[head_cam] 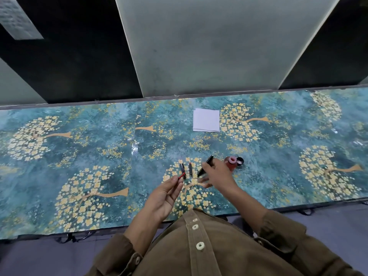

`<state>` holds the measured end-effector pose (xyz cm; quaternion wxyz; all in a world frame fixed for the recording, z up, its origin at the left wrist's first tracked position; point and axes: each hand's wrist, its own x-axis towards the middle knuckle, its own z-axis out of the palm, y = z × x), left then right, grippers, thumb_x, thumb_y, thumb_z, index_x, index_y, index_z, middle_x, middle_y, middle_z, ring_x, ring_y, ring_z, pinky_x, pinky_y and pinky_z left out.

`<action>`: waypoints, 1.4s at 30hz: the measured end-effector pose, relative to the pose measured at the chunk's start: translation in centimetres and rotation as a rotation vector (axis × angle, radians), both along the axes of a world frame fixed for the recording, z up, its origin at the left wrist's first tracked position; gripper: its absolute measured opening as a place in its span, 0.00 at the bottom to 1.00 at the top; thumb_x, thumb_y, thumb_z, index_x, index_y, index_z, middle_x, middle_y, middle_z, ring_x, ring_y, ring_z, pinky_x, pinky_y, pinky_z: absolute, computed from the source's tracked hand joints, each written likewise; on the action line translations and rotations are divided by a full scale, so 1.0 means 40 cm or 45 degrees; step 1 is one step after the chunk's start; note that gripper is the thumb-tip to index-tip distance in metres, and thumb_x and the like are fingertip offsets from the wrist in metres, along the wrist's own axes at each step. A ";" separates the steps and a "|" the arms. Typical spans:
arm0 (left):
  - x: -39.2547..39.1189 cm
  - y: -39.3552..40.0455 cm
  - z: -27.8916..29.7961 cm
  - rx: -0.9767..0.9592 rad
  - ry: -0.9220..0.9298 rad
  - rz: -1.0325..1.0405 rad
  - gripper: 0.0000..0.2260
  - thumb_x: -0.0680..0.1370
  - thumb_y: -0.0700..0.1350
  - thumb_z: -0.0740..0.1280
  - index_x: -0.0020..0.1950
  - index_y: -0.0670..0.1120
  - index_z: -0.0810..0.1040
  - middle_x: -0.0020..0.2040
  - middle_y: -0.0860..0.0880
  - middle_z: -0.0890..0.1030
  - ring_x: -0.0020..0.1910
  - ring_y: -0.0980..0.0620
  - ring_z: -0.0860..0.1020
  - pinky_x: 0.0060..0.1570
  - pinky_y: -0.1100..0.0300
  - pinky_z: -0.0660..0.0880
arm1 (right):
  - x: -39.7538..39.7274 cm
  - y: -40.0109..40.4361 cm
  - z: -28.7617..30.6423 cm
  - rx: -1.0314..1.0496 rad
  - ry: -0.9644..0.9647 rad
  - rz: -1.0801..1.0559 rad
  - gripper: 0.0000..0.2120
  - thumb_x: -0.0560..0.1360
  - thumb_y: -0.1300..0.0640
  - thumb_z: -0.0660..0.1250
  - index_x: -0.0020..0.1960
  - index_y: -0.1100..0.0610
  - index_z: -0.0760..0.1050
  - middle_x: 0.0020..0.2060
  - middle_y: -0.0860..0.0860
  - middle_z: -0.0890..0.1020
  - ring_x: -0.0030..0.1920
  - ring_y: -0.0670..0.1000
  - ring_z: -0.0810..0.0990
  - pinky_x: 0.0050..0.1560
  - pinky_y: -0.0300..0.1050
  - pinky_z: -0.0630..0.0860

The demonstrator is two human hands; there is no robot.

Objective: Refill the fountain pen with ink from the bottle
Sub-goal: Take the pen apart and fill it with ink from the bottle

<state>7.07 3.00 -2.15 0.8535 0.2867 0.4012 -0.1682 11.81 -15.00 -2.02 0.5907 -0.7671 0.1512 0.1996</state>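
Note:
My left hand (165,196) pinches a thin red ink tube (180,176) between thumb and fingertips, palm up. My right hand (217,174) holds a black pen part (205,165), tilted, just above the table. Two more dark pen pieces lie on the table between the hands: one black with gold trim (183,170) and a darker one (190,168). An open bottle of red ink (231,162) stands just right of my right hand, with its black cap (240,160) lying beside it.
A folded white paper (206,120) lies farther back on the teal flower-patterned table (99,148). A wall of dark and pale panels rises behind the table's far edge. My brown shirt fills the bottom of the view.

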 end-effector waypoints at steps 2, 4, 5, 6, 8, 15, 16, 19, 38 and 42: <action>-0.005 0.008 -0.007 0.024 0.017 0.035 0.03 0.78 0.30 0.66 0.48 0.32 0.79 0.36 0.40 0.86 0.33 0.50 0.86 0.38 0.60 0.83 | 0.022 0.001 -0.042 -0.214 0.130 0.196 0.06 0.82 0.55 0.62 0.49 0.56 0.71 0.42 0.58 0.83 0.33 0.54 0.86 0.31 0.48 0.82; -0.012 0.014 -0.011 0.039 0.032 0.058 0.03 0.78 0.30 0.66 0.49 0.32 0.79 0.37 0.39 0.86 0.34 0.49 0.86 0.37 0.60 0.84 | 0.044 0.008 -0.079 -0.458 0.095 0.371 0.07 0.81 0.54 0.63 0.50 0.58 0.71 0.39 0.57 0.83 0.31 0.51 0.85 0.31 0.48 0.82; -0.016 0.015 -0.010 0.043 0.037 0.069 0.03 0.78 0.30 0.66 0.49 0.32 0.79 0.38 0.39 0.86 0.34 0.49 0.86 0.37 0.60 0.84 | 0.056 0.013 -0.092 -0.587 0.037 0.431 0.09 0.81 0.52 0.64 0.51 0.58 0.71 0.40 0.55 0.83 0.32 0.52 0.85 0.33 0.49 0.82; -0.020 0.015 -0.010 0.051 0.041 0.076 0.03 0.78 0.30 0.66 0.49 0.32 0.79 0.38 0.39 0.86 0.34 0.49 0.86 0.36 0.60 0.84 | 0.069 0.017 -0.102 -0.720 -0.025 0.480 0.10 0.80 0.51 0.64 0.52 0.58 0.71 0.41 0.54 0.82 0.35 0.52 0.83 0.36 0.50 0.81; -0.025 0.015 -0.012 0.073 0.050 0.083 0.03 0.78 0.30 0.66 0.49 0.32 0.79 0.38 0.38 0.85 0.34 0.49 0.86 0.36 0.60 0.84 | 0.093 0.026 -0.116 -0.888 -0.116 0.528 0.13 0.79 0.48 0.66 0.54 0.58 0.71 0.44 0.55 0.81 0.41 0.54 0.80 0.41 0.50 0.78; -0.017 -0.008 -0.017 0.120 0.071 0.076 0.03 0.77 0.30 0.68 0.49 0.32 0.79 0.40 0.39 0.85 0.35 0.49 0.86 0.38 0.59 0.84 | 0.081 0.016 -0.132 -0.780 -0.147 0.392 0.18 0.77 0.44 0.68 0.58 0.55 0.70 0.43 0.52 0.81 0.41 0.52 0.79 0.36 0.47 0.72; -0.013 -0.015 -0.018 0.124 0.071 0.065 0.03 0.77 0.30 0.68 0.49 0.32 0.79 0.40 0.39 0.85 0.35 0.49 0.86 0.37 0.60 0.84 | 0.067 0.008 -0.125 -0.706 -0.145 0.378 0.16 0.77 0.46 0.68 0.57 0.55 0.71 0.43 0.52 0.81 0.41 0.52 0.80 0.36 0.47 0.72; 0.004 -0.045 -0.019 0.121 0.064 0.005 0.02 0.77 0.30 0.67 0.48 0.32 0.79 0.37 0.39 0.85 0.33 0.49 0.86 0.36 0.59 0.84 | 0.010 -0.020 -0.095 -0.309 -0.076 0.410 0.07 0.77 0.50 0.70 0.49 0.53 0.79 0.39 0.51 0.83 0.39 0.51 0.84 0.41 0.51 0.82; 0.169 -0.318 0.038 0.866 -0.710 -0.940 0.06 0.80 0.41 0.69 0.52 0.44 0.86 0.43 0.45 0.88 0.43 0.49 0.86 0.47 0.57 0.83 | -0.005 -0.230 0.036 0.071 -0.302 -0.345 0.07 0.76 0.57 0.72 0.52 0.55 0.85 0.41 0.51 0.86 0.37 0.45 0.84 0.33 0.39 0.78; 0.207 -0.346 0.058 1.158 -0.921 -0.981 0.06 0.79 0.41 0.70 0.52 0.45 0.87 0.40 0.50 0.87 0.40 0.57 0.86 0.41 0.67 0.80 | 0.029 -0.245 0.056 -0.061 -0.414 -0.277 0.08 0.78 0.59 0.69 0.56 0.58 0.83 0.45 0.54 0.84 0.35 0.42 0.83 0.34 0.32 0.77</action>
